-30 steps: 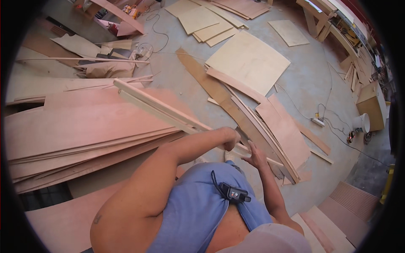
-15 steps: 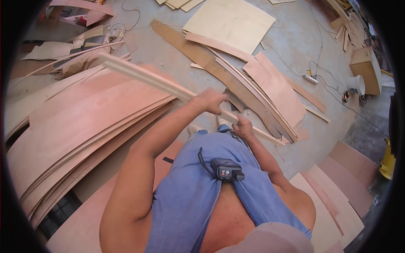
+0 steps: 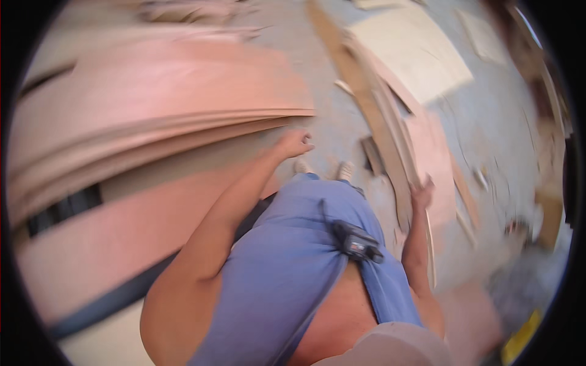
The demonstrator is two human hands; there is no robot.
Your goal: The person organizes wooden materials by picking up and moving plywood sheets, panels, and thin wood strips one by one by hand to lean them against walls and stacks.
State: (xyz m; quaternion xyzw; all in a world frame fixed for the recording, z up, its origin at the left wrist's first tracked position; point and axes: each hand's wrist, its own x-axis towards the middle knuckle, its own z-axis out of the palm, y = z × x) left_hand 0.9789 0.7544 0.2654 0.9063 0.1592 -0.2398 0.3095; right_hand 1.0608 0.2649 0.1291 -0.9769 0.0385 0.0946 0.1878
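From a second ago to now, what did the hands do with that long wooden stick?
Both hands gripped the long strip a second ago. Now the left hand is off it, empty, near the edge of the stacked plywood sheets. The right hand has swung out right, against thin wood strips. The stack and floor boards stayed put.

**Plywood sheets by the hands**

A stack of thin reddish-brown plywood sheets (image 3: 152, 116) lies flat at the person's left, its layered edges fanning toward a corner just beside the left hand (image 3: 293, 143), which hangs loosely curled. A bundle of long narrow plywood strips (image 3: 390, 146) runs along the concrete floor (image 3: 332, 131); the right hand (image 3: 421, 196) rests against its near end. The view is motion-blurred, so finer detail is unclear.
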